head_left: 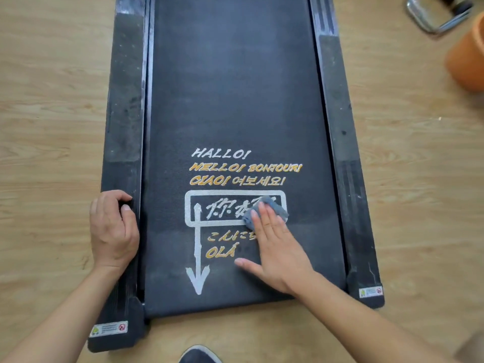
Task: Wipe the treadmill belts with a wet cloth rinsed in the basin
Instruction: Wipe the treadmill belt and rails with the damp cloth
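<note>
Cloth (275,206) is down on the treadmill belt (235,87), a small grey wad sitting right over the white boxed characters, and the right hand (275,247) is flat on top of it. Fingers straight and together, pressing the cloth into the belt, thumb splayed wide to the left and resting on the dark surface beside the word OLÁ. Over on the other side, the left hand (112,231) grips the left side rail (125,100), fingers curled round its outer edge, thumb lying on top. Both forearms are bare and come in from the bottom corners.

Just beside the cloth, the printed greetings (246,167) run in white and orange, and a white arrow (197,258) points down toward the near end of the belt. The right side rail (337,113) looks dusty and scuffed, with small stickers (370,292) on the near rail ends. A dark shoe (200,355) peeks in at the bottom edge. All of it lies on a wooden floor (52,100). Far right, well apart from the hands, an orange basin (468,56) is cut off by the edge, with a chrome frame (432,19) above it.
</note>
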A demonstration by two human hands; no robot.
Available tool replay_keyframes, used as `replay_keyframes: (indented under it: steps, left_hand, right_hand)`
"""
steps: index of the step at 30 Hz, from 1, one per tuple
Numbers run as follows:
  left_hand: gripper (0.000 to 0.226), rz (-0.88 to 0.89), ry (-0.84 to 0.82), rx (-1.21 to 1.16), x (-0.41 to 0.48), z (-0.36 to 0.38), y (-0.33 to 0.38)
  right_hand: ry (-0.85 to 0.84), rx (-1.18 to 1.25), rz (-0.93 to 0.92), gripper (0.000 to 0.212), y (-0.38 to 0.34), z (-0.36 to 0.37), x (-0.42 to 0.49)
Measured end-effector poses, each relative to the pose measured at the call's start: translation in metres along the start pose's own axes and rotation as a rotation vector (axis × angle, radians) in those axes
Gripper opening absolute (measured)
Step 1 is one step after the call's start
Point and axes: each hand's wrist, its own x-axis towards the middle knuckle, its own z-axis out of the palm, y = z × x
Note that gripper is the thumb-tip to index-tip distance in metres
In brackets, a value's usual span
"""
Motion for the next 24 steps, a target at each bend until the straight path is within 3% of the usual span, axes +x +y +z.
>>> replay_keyframes:
  steps: [2,5,10,17,19,22,24]
  left_hand:
    - [0.023,0.022,-0.005,-0.008,-0.001,-0.002,0.002]
    - [0.047,0.072,0.004,-0.026,0.0,-0.007,0.005]
    - [0.046,0.034,0.001,-0.013,0.0,-0.01,0.008]
    - [0.04,0.068,-0.037,0.036,0.001,-0.004,0.012]
    - [0.043,0.132,-0.035,0.068,0.0,-0.005,0.017]
    - [0.025,0.196,-0.047,0.115,-0.018,0.017,0.048]
    - [0.03,0.274,-0.208,0.054,-0.036,0.05,0.094]
  right_hand:
    - [-0.04,0.0,0.182,0.117,0.055,-0.002,-0.028]
    - [-0.081,0.077,0.35,0.119,0.087,-0.009,-0.044]
    - [-0.07,0.207,0.381,0.097,0.082,-0.023,-0.036]
    - [0.182,0.297,0.38,0.031,0.12,-0.043,-0.025]
    - [0.182,0.313,0.396,0.029,0.127,-0.045,-0.016]
    - [0.191,0.33,0.384,0.033,0.134,-0.043,-0.005]
    - [0.207,0.334,0.384,0.033,0.135,-0.041,-0.001]
